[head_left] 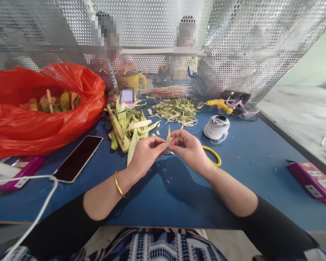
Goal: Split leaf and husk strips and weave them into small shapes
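Between my fingertips, above the blue table, is a small pale-green husk strip [168, 134], its pointed end sticking up. My left hand [145, 154] pinches it from the left, and a gold bangle circles that wrist. From the right, my right hand [188, 149] pinches the same strip, thumb and forefinger closed. Just beyond my left hand lies a pile of green and pale corn husks [123, 125]. Farther back is a heap of thin shredded husk strips [176, 110]. A yellow ring [216, 156] shows partly behind my right wrist.
A red plastic bag [89, 98] and a phone [78, 158] are at left. Right of my hands stand a white thread spool [216, 128] and a yellow glue gun [220, 106]. Purple power strips [312, 179] lie at both sides. A perforated metal screen [157, 21] closes the back, people behind it.
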### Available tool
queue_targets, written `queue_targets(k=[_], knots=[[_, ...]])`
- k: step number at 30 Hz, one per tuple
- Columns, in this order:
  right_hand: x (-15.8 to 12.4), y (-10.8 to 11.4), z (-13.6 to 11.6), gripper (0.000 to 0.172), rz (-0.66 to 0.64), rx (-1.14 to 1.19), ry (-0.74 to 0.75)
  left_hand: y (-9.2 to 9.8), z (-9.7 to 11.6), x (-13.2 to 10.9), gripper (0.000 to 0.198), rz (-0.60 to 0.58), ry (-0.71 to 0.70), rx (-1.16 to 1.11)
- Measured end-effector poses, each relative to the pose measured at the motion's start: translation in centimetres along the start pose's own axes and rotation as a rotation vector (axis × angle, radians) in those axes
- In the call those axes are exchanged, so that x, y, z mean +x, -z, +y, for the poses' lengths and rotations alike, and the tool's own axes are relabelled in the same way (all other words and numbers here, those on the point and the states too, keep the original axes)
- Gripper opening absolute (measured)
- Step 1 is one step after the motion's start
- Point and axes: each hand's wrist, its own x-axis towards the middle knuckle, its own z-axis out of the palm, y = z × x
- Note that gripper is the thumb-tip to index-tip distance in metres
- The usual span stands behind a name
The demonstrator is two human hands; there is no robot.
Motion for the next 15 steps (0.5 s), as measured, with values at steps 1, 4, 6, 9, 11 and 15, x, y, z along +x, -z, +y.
queue_targets(k=[1, 4, 6, 9, 11, 15], knots=[[-0.10, -0.05, -0.07, 0.023, 0.006, -0.022, 0.023, -0.04, -0.04, 0.01, 0.010, 0.007, 0.005, -0.008], [-0.47, -0.13, -0.35, 0.009, 0.035, -0.192, 0.159, -0.14, -0.15, 0.00, 0.012, 0.048, 0.028, -0.065], [-0.65, -0.06, -0.53, 0.005, 0.034, -0.334, 0.278, -0.15, -0.15, -0.04, 0.013, 0.066, 0.047, -0.112], [-0.73, 0.17, -0.61, 0.010, 0.010, -0.453, 0.394, -0.15, -0.04, -0.12, 0.014, 0.073, 0.078, -0.185], [-0.68, 0.29, -0.53, 0.011, -0.002, -0.515, 0.432, -0.19, -0.01, -0.17, 0.016, 0.066, 0.121, -0.238], [-0.59, 0.22, -0.19, 0.011, 0.012, -0.614, 0.493, -0.44, -0.22, -0.25, 0.018, 0.068, 0.156, -0.322]])
